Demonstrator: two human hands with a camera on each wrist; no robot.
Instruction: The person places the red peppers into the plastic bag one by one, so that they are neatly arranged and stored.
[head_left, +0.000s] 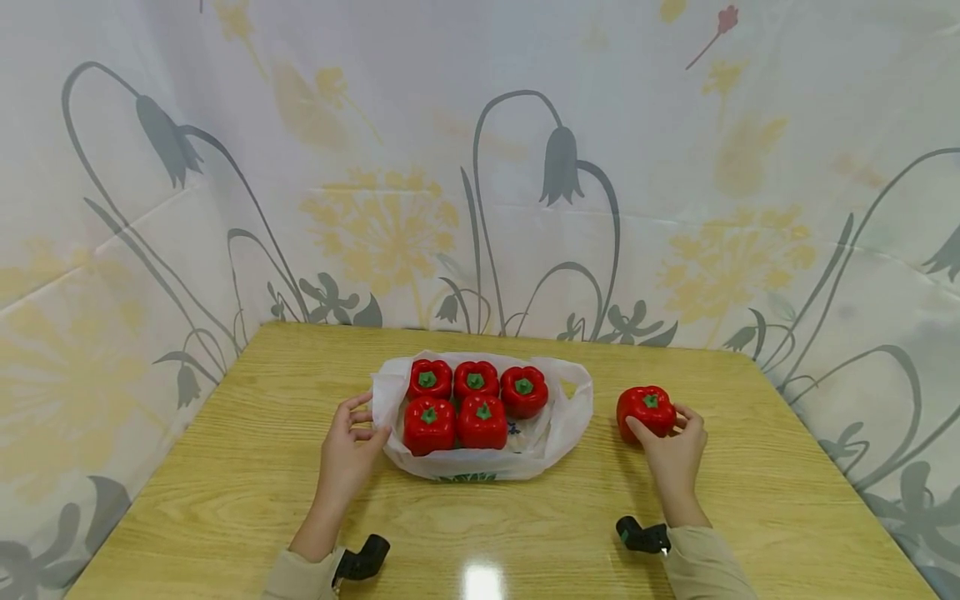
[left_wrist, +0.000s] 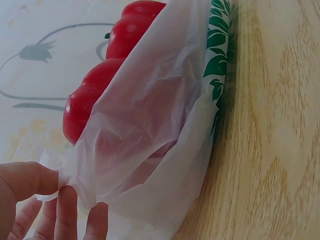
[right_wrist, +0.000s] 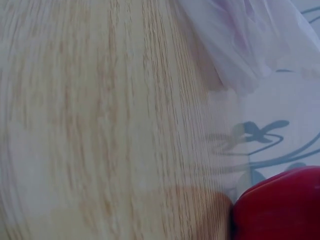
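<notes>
A white plastic bag [head_left: 572, 429] with green leaf print lies open on the table, with several red bell peppers [head_left: 482, 422] inside, green stems up. At the bag's left edge, my left hand [head_left: 349, 450] pinches the thin plastic between thumb and fingers, as the left wrist view shows up close on the bag [left_wrist: 145, 115]. To the right of the bag, my right hand [head_left: 677, 454] grips one more red bell pepper [head_left: 637, 406], thumb on its near side and fingers behind it. In the right wrist view that bell pepper [right_wrist: 282, 207] fills the lower right corner; the hand is out of frame there.
The wooden table [head_left: 247, 467] runs back to a pale curtain [head_left: 420, 108] printed with grey and yellow flowers. A loop handle of the bag sticks out on its right side. Black wrist devices [head_left: 363, 557] sit at both sleeves.
</notes>
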